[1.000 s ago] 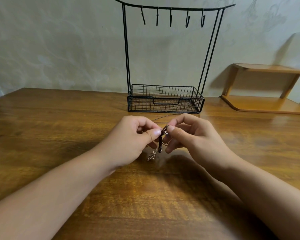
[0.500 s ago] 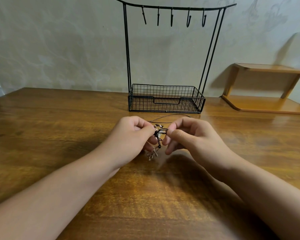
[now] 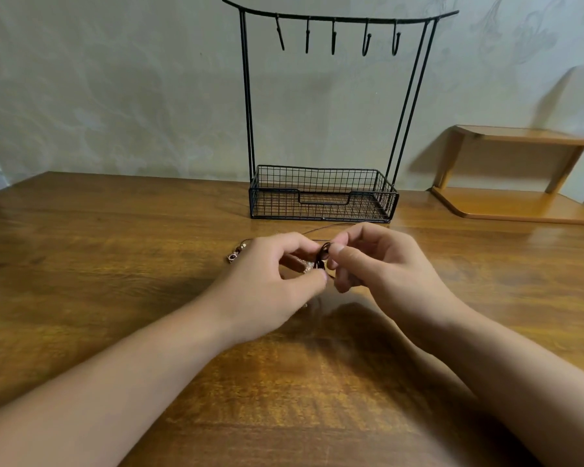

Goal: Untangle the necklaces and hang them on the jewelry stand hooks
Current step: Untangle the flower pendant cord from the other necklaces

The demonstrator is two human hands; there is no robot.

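Observation:
A knot of tangled dark cord necklaces hangs between my two hands just above the wooden table. My left hand pinches the tangle from the left, thumb and fingers closed on it. My right hand pinches the cord from the right. A small beaded pendant lies on the table to the left of my left hand. A thin cord trails toward the black wire jewelry stand, whose several hooks on the top bar are all bare.
The stand's mesh basket sits at the table's back edge against a pale wall. A small wooden two-tier shelf stands at the back right.
Both hands have shifted slightly and reworked their pinch on the tangle. The dangling flower charm below the hands is no longer seen, and a beaded pendant now shows on the table at left.

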